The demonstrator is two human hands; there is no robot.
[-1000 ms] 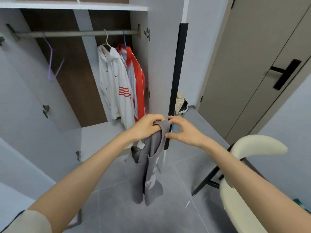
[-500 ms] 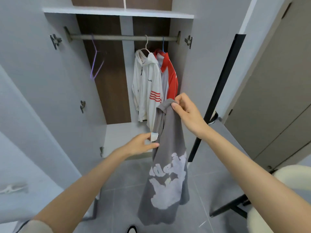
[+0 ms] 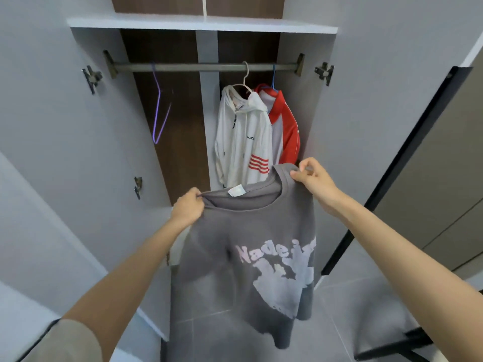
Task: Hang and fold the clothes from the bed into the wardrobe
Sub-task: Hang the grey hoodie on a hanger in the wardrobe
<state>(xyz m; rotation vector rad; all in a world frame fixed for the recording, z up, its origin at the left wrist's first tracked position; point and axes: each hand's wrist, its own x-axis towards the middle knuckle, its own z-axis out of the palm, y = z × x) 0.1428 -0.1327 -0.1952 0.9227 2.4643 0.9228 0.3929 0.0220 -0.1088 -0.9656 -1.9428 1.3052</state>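
A person holds a grey cotton T-shirt with a pale printed graphic (image 3: pixel 243 262) up before an open white wardrobe (image 3: pixel 339 121).

The left hand (image 3: pixel 187 211) and right hand (image 3: pixel 315 178) each pinch its neckline, spreading it. Behind, a white hooded jacket (image 3: pixel 241 142) and red-and-white jacket (image 3: pixel 285 126) hang on the metal rail (image 3: pixel 198 67), beside an empty purple wire hanger (image 3: pixel 160 111).

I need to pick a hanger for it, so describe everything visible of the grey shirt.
The shirt is grey, cotton-like, with a round neck, a white label inside it and a pale, patchy print partly reading "Nade". It hangs spread before the open wardrobe, on no hanger, print toward the camera, tilted up toward the right grip. The left grip pinches one shoulder at the neck, the right grip the other.
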